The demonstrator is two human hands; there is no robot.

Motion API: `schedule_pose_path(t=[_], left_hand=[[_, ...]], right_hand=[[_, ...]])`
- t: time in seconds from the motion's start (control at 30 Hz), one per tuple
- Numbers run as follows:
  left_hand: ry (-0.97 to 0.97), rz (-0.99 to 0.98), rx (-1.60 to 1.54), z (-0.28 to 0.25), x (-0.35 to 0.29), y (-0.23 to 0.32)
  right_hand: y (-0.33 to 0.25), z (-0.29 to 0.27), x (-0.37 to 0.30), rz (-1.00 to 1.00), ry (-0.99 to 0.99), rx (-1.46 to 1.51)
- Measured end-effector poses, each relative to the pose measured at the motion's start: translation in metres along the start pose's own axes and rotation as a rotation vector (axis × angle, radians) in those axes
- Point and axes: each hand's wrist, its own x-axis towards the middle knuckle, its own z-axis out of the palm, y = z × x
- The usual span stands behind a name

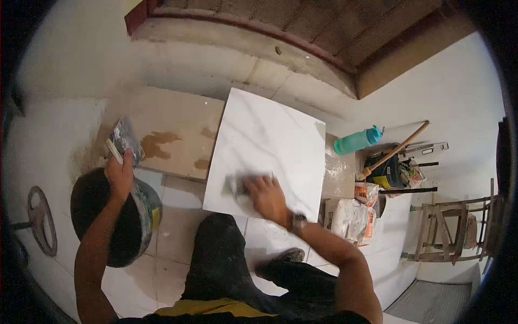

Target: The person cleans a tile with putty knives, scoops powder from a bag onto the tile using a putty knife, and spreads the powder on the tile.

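My left hand is closed on a trowel with a shiny, smeared blade and a pale handle, held above the rim of a black bucket. A large white tile with grey marbling lies in front of me on a low ledge. My right hand, with a watch at the wrist, is on the near part of this tile. Its fingers are bent around something dark grey, too blurred to name, pressed against the tile face. The bucket's inside looks dark, and its contents cannot be made out.
Left of the tile, the beige ledge has wet brown patches. A teal bottle lies to the right, near a wooden-handled tool, a dark bucket and open bags. A wooden stand is at far right.
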Motion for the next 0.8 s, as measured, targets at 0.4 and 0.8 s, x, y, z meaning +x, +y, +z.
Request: schedule_pose_path(t=[0.4, 0.8], left_hand=[[0.009, 0.06, -0.06, 0.006, 0.005, -0.012], [0.006, 0.043, -0.055, 0.006, 0.004, -0.031]], right_hand=[[0.28, -0.016, 0.068, 0.333, 0.056, -0.481], [0.077, 0.033, 0.213, 0.124, 0.265, -0.172]])
